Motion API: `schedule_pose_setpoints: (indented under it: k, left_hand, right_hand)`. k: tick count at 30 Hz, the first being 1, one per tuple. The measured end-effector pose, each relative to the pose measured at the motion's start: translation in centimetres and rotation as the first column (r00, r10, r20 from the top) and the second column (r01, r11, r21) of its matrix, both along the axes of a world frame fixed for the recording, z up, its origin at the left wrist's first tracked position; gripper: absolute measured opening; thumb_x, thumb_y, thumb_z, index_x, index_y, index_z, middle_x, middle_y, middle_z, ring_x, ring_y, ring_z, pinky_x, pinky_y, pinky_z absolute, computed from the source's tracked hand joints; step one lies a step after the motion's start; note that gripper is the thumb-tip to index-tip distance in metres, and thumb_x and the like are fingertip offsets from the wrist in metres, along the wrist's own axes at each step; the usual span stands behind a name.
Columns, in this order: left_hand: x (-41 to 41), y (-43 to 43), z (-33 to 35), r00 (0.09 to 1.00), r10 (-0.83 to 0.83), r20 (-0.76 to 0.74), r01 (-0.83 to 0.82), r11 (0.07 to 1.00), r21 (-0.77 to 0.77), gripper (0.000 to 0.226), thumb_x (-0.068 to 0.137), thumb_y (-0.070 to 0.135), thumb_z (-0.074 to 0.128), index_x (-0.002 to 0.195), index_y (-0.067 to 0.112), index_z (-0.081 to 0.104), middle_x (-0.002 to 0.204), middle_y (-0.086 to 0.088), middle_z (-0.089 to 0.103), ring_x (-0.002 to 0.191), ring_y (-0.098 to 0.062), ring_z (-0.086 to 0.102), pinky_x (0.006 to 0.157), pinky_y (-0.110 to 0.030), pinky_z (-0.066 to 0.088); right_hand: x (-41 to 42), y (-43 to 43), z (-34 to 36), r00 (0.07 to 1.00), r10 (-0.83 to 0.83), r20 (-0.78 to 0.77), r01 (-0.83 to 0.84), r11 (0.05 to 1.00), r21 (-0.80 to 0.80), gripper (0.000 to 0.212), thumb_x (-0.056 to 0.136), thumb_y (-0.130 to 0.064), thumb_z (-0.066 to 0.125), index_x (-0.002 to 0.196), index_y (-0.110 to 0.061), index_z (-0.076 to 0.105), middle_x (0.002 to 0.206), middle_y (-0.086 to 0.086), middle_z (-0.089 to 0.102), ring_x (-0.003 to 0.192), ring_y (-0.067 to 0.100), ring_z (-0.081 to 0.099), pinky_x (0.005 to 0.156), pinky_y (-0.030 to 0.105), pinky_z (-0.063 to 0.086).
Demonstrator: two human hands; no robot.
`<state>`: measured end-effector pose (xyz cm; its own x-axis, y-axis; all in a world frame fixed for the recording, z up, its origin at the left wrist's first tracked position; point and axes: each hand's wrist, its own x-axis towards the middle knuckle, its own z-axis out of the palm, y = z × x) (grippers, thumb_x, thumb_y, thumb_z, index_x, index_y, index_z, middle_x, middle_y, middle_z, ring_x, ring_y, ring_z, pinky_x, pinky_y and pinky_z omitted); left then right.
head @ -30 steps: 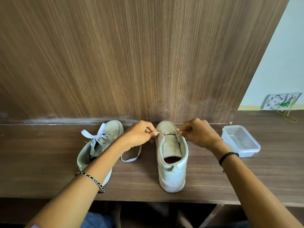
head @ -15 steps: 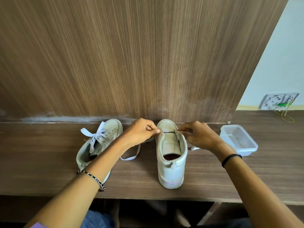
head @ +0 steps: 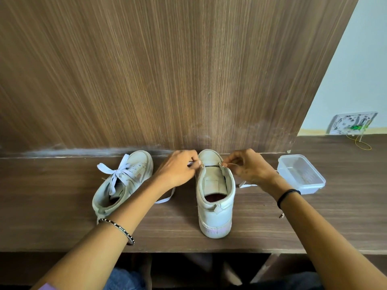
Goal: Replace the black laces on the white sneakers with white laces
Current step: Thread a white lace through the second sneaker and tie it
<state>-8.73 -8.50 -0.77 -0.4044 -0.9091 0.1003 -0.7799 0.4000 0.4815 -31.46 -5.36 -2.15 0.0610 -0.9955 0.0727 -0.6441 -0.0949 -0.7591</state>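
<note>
Head view.
1. Unlaced sneaker (head: 215, 197): on the tabletop (head: 52, 195), 6 o'clock of frame centre, toe pointing away.
2. White lace (head: 165, 198): held at the toe-end eyelets; tails trail at 9 and 3 o'clock of the shoe.
3. Left hand (head: 178, 168), right hand (head: 249, 170): fingers curled, each pinching the lace.
4. Laced sneaker (head: 123, 181): 9 o'clock, bow tied.
5. Risk: an uneven pull would likely leave mismatched ends; the flat lace may twist.
</note>
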Motion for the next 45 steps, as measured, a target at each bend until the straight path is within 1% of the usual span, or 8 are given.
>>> schedule_pose_setpoints:
  k: [5, 10, 17, 21, 26, 29, 35, 45]
  left_hand:
    - [-1.1, 0.0, 0.4, 0.718, 0.550, -0.427, -0.112, 0.697, 0.709, 0.015, 0.092, 0.011, 0.063, 0.079, 0.004, 0.062, 0.066, -0.008, 0.060, 0.053, -0.014, 0.052, 0.041, -0.020, 0.041]
    - [-0.6, -0.1, 0.6, 0.726, 0.526, -0.443, -0.044, 0.678, 0.734, 0.025, 0.092, 0.006, 0.057, 0.067, 0.004, 0.058, 0.056, -0.003, 0.053, 0.037, -0.005, 0.030, 0.033, -0.016, 0.015]
    - [-0.4, 0.2, 1.0, 0.764, 0.544, -0.347, -0.077, 0.611, 0.788, 0.028, 0.092, 0.011, 0.056, 0.065, 0.010, 0.053, 0.048, 0.005, 0.049, 0.031, -0.003, 0.026, 0.030, -0.014, 0.010]
    - [-0.5, -0.2, 0.8, 0.736, 0.593, -0.327, -0.066, 0.543, 0.837, 0.025, 0.092, 0.015, 0.055, 0.069, 0.017, 0.046, 0.063, 0.004, 0.049, 0.029, -0.004, 0.024, 0.028, -0.013, 0.009]
    - [-0.7, -0.4, 0.4, 0.736, 0.579, -0.350, -0.075, 0.584, 0.808, 0.025, 0.092, 0.014, 0.055, 0.068, 0.016, 0.047, 0.065, 0.001, 0.049, 0.030, -0.004, 0.022, 0.030, -0.012, 0.011]
    - [-0.8, -0.1, 0.3, 0.817, 0.494, -0.298, -0.192, 0.720, 0.666, 0.020, 0.090, 0.021, 0.060, 0.072, 0.015, 0.053, 0.060, 0.002, 0.050, 0.043, -0.011, 0.036, 0.041, -0.017, 0.026]
    - [-0.8, -0.2, -0.5, 0.932, 0.244, -0.268, -0.182, 0.955, 0.234, 0.009, 0.086, 0.034, 0.069, 0.091, 0.028, 0.072, 0.095, 0.010, 0.069, 0.094, -0.008, 0.063, 0.090, -0.038, 0.054]
    - [-3.2, -0.6, 1.7, 1.000, 0.021, -0.009, -0.020, 0.993, 0.115, 0.007, 0.084, 0.029, 0.080, 0.089, 0.034, 0.082, 0.083, 0.013, 0.074, 0.087, -0.009, 0.065, 0.068, -0.029, 0.050]
  right_hand:
    - [0.3, -0.2, -0.1, 0.931, 0.064, -0.360, -0.186, 0.930, -0.316, 0.009, 0.091, -0.006, 0.071, 0.089, -0.014, 0.067, 0.083, -0.011, 0.064, 0.074, 0.008, 0.062, 0.065, 0.030, 0.053]
    - [0.8, -0.3, 0.5, 0.975, 0.057, -0.216, -0.077, 0.993, -0.086, 0.019, 0.094, -0.018, 0.071, 0.081, -0.027, 0.061, 0.079, -0.019, 0.062, 0.074, -0.003, 0.057, 0.064, 0.004, 0.041]
    - [0.6, -0.2, 0.2, 0.991, 0.010, 0.131, -0.018, 0.998, 0.063, 0.009, 0.091, -0.020, 0.075, 0.085, -0.016, 0.080, 0.076, -0.011, 0.076, 0.079, 0.000, 0.070, 0.076, 0.013, 0.050]
    - [0.7, -0.4, 0.2, 0.929, -0.135, 0.344, 0.020, 0.948, 0.316, 0.031, 0.091, -0.020, 0.074, 0.076, 0.006, 0.068, 0.049, -0.006, 0.041, 0.044, 0.006, 0.034, 0.045, 0.017, 0.029]
    - [1.3, -0.3, 0.4, 0.805, -0.269, 0.528, -0.047, 0.859, 0.510, 0.019, 0.093, -0.012, 0.069, 0.078, -0.001, 0.065, 0.059, 0.001, 0.055, 0.047, 0.007, 0.046, 0.048, 0.020, 0.032]
    - [0.5, -0.4, 0.3, 0.957, -0.035, 0.288, -0.054, 0.955, 0.293, 0.015, 0.095, -0.013, 0.069, 0.092, 0.001, 0.075, 0.076, -0.001, 0.069, 0.069, 0.006, 0.061, 0.064, 0.014, 0.044]
    - [-0.1, -0.3, 0.1, 0.983, 0.094, 0.160, -0.105, 0.992, 0.064, 0.009, 0.090, -0.011, 0.076, 0.088, -0.018, 0.080, 0.090, -0.004, 0.079, 0.090, 0.007, 0.073, 0.085, 0.016, 0.055]
    - [0.6, -0.4, 0.0, 0.996, 0.054, -0.071, -0.057, 0.998, -0.038, 0.009, 0.091, -0.016, 0.070, 0.089, -0.022, 0.076, 0.082, -0.015, 0.072, 0.075, -0.011, 0.062, 0.068, 0.003, 0.042]
